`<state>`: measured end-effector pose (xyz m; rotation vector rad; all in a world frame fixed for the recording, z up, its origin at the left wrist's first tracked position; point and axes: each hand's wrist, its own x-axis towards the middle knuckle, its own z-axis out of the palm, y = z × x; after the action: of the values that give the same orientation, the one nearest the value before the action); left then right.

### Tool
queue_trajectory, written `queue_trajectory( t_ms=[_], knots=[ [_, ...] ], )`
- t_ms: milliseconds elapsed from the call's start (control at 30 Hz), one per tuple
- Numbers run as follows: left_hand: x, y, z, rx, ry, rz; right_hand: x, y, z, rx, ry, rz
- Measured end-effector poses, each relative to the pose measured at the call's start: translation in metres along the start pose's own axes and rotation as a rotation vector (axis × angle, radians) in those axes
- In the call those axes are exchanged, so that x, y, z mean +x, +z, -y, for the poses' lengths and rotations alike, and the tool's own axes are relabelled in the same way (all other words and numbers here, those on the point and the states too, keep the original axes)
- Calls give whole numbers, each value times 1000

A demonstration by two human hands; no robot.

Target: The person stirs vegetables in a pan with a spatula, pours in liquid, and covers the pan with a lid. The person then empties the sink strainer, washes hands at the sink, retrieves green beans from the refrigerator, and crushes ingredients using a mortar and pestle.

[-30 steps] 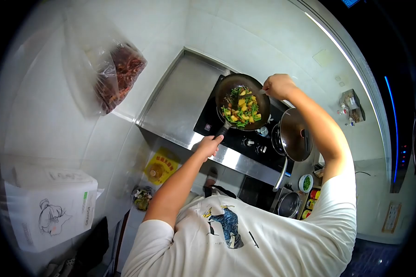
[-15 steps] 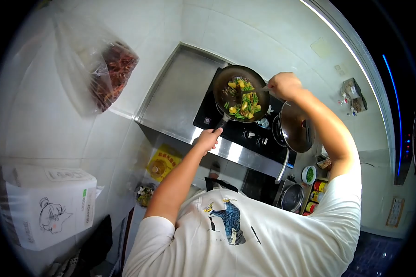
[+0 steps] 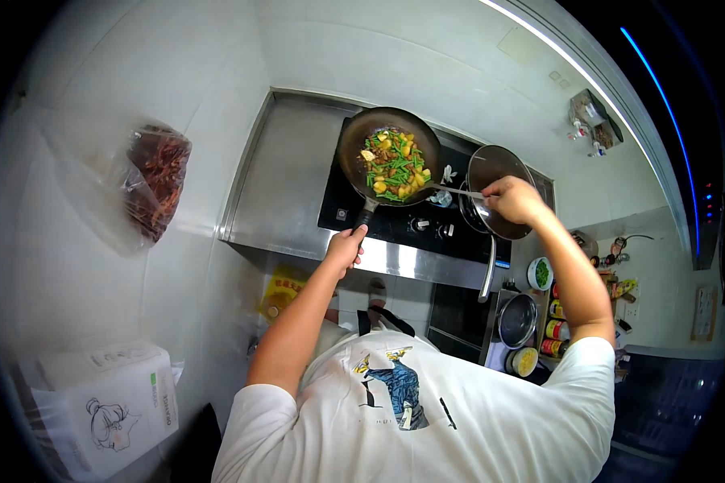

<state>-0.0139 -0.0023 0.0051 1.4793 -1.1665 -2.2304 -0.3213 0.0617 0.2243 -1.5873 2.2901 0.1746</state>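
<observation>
One steady left hand [image 3: 345, 251], fingers wrapped round the seven-o'clock handle [image 3: 366, 214], should anchor the pan [image 3: 351, 154] at twelve while the right hand [image 3: 511, 199], pinching the spatula [image 3: 461, 191] at four o'clock, scoops beneath the food [image 3: 396, 167].

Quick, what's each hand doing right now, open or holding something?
Left hand: closed, holding the pan handle.
Right hand: closed, holding a metal utensil.

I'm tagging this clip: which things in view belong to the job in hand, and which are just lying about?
In use:
wok, gripped by the left hand
food in it
utensil, held by the right hand
stove beneath

Apparently lying about:
lidded pan
clear bag
white package
bowl of greens, though possibly an ingredient
</observation>
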Motion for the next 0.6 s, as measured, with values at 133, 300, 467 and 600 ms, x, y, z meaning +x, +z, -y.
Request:
queue_trajectory(
  t_ms=[133,300,467,600],
  knots=[
    [-2,3,-2,-15,-14,-8,26,62,19,90,-34,-192],
    [-3,5,-3,-16,-5,-17,28,80,16,367,-67,-219],
    [-1,2,0,-2,5,-15,31,71,15,807,55,-305],
    [0,1,-1,6,6,-9,100,145,12,976,251,-379]
  ],
)
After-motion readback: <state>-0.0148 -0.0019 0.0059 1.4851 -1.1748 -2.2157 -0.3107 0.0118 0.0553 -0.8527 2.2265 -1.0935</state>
